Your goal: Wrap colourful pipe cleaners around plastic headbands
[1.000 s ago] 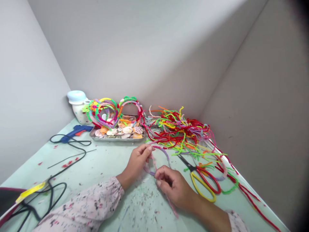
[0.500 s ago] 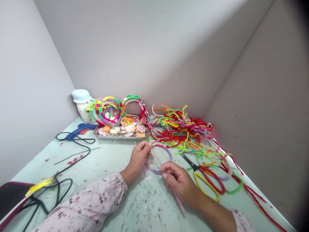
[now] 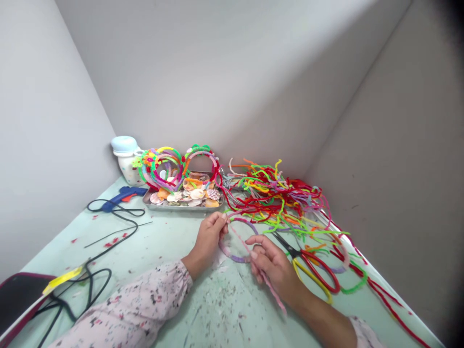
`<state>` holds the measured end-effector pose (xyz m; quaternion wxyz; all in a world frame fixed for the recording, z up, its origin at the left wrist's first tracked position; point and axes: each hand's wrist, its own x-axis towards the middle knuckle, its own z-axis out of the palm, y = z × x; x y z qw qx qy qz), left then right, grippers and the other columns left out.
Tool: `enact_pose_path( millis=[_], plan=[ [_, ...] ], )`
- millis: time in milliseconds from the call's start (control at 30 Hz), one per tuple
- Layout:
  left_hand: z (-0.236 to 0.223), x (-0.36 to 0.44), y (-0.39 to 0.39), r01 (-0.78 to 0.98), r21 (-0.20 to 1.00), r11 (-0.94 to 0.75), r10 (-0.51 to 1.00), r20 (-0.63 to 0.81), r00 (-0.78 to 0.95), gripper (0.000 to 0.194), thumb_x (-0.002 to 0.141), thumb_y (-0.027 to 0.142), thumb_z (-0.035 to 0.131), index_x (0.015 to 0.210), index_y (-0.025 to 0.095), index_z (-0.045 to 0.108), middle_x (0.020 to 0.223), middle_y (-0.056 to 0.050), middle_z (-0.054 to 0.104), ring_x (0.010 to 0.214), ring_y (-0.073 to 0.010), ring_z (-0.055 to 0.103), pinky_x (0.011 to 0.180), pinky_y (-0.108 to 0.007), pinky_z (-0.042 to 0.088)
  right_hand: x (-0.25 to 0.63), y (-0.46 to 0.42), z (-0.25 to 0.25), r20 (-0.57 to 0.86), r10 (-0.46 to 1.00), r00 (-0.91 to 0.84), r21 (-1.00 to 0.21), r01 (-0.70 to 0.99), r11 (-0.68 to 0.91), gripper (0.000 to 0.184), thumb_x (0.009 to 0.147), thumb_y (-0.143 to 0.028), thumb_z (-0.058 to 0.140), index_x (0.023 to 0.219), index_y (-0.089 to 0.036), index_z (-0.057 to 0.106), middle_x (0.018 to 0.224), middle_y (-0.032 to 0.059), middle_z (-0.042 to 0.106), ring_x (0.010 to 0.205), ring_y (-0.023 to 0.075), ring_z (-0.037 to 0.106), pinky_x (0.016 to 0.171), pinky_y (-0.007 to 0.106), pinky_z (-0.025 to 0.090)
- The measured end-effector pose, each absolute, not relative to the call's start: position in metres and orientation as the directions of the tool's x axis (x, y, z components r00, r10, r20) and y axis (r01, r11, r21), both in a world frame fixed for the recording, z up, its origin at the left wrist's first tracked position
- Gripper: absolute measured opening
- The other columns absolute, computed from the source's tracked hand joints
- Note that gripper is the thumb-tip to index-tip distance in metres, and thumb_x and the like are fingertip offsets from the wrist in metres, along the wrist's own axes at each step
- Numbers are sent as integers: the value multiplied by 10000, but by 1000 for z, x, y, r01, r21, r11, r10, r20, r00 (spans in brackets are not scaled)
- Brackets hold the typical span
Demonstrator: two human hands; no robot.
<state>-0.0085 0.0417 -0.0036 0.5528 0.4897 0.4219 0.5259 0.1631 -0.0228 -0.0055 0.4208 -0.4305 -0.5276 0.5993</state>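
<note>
Near the middle of the pale green table [image 3: 170, 241], the left hand [image 3: 208, 239] holds a lilac fuzzy wire ring [image 3: 232, 257] at its far side, fingers [image 3: 220, 219] pressed together in a tight pinch on the wire. The ring stands tilted in that grip; can't tell if its near edge touches the table. The right hand [image 3: 272, 266] is just to the right, thumb and forefinger pinching a pink fuzzy wire [image 3: 276, 298], other fingers loosely curled. That wire runs across the ring up to the left fingers, with its free end trailing nearer and right. Exactly where it joins the ring is hidden by the fingers. For a neat result, the left pinch should stay firm so the ring can't turn, and the right should keep the pink wire taut so it lies snug against the ring.

Farther back, a shallow metal tray [image 3: 181, 209] holds a pile of seashells [image 3: 197, 194], with colorful fuzzy wire hoops [image 3: 163, 166] propped on them. Left of the tray is a white jar [image 3: 126, 169] with a pale blue lid [image 3: 123, 144] on; contents hidden. A blue glue gun [image 3: 123, 195] lies on the table nearby. To the right are scissors [image 3: 328, 284] with red and yellow handles, beside a tangled heap of colored fuzzy wires [image 3: 279, 198].
</note>
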Motion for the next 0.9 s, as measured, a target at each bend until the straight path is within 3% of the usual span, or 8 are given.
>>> enact_pose_path(
  millis=[167,333,567,900],
  plan=[
    [-1,-6,28,-42,992,-117,964,123,234,318,865,448,529,797,142,584,582,40,473,490,-66,392,448,-171,311,160,-20,-6,-75,960,-269,-995,-43,-90,337,895,-457,502,1116,-203,490,662,-37,578,464,77,483,425,192,300],
    [-1,-4,21,14,982,-187,924,171,343,318,897,416,500,803,131,605,591,30,481,534,-72,408,512,-186,328,161,-18,-12,-101,963,-250,-995,33,-96,284,884,-449,526,956,-177,556,562,-55,542,416,64,453,424,192,320],
    [-2,-4,25,-12,987,-163,918,156,364,280,896,385,496,850,131,604,609,27,492,540,-79,416,516,-195,327,160,-16,-11,-102,968,-229,-995,6,-103,254,882,-440,532,869,-186,540,574,-53,549,433,64,472,433,187,335],
    [-2,-2,23,93,975,-203,935,165,315,217,870,327,516,748,148,532,612,38,458,562,-84,406,542,-204,317,160,-15,-11,-99,966,-240,-995,45,-91,243,879,-420,532,810,-187,521,568,-58,547,424,62,467,429,188,328]
  ],
)
